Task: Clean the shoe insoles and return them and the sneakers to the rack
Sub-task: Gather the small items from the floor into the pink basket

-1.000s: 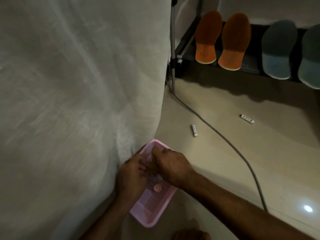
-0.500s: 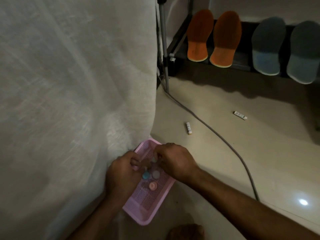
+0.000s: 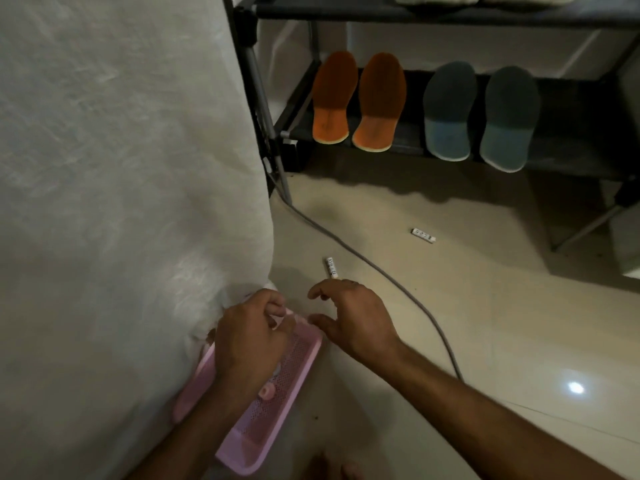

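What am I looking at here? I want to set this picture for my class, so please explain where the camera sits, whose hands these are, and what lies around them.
There is no machine: a person wears a wide-angle camera on the head, looking forward and down, so you see their own two bare arms. The left hand rests over a pink perforated basket on the floor; its fingers are curled at the basket's far end, but whether they grip anything is hidden. A small pink round piece lies in the basket. The right hand hovers beside it with fingers spread, holding nothing. On the tiled floor lie a grey cable and two small white cylinders. Behind, a dark shoe rack holds two orange insoles and two grey-blue insoles. A pale cloth fills the left.
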